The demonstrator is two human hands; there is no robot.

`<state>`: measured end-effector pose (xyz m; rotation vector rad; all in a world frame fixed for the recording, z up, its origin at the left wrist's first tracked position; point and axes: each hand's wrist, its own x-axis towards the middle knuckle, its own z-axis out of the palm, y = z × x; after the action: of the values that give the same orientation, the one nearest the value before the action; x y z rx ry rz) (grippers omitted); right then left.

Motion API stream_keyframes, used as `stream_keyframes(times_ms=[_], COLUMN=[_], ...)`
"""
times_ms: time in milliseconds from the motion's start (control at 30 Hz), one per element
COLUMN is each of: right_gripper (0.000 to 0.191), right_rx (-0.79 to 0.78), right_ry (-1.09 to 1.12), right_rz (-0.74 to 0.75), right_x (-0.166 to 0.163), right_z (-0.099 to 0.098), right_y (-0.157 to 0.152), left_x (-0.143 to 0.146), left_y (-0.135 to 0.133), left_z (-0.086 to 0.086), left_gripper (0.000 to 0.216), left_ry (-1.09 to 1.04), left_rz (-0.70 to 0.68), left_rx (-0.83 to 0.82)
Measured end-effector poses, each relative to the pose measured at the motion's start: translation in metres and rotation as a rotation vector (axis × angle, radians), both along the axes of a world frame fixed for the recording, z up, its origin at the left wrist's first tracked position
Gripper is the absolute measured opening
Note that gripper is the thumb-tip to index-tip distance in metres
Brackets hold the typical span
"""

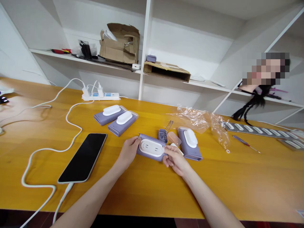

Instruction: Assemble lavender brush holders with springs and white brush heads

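A flat purple plastic housing (152,159) with a white oval recessed plate (151,148) lies across the middle, between my hands. My left hand (128,150) is closed on its left end, thumb on top. With thumb and fingers, my right hand (174,158) grips the right end at the oval's edge. Just beyond are a small purple part (162,135) with a hollow inside, a coil spring (169,125) and a pinkish rounded plate (174,138). A white flat piece (178,148) is partly hidden behind my right hand.
Purple units with white oval tops stand at the right (190,139) and back left (123,122). A phone (83,158) with a white cable lies left. Clear plastic wrap (194,118), a screwdriver (245,144) and a strip of white pieces (256,130) lie right. Behind is a power strip (111,96).
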<state>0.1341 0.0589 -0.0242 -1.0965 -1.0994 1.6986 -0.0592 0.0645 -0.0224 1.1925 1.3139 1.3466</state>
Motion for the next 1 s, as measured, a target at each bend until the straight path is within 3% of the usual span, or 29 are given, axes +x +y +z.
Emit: stream_keyframes(times_ms=[167,367,1000], right_gripper=[0.025,0.023,0.029], right_rx=[-0.022,0.062,-0.012], right_ry=[0.048,0.08,0.002], right_rz=[-0.026,-0.115,-0.007], right_x=[0.0,-0.003,0.0], right_z=[-0.005,-0.008,0.0], right_y=[0.005,0.007,0.001], left_x=[0.007,0.01,0.013], left_y=[0.001,0.004,0.001], left_z=[-0.006,-0.01,-0.02], left_gripper=[0.019,0.022,0.017], left_ry=[-0.275,-0.372,-0.371], left_rz=[0.024,-0.053,0.062], left_rx=[-0.111,-0.244,-0.093])
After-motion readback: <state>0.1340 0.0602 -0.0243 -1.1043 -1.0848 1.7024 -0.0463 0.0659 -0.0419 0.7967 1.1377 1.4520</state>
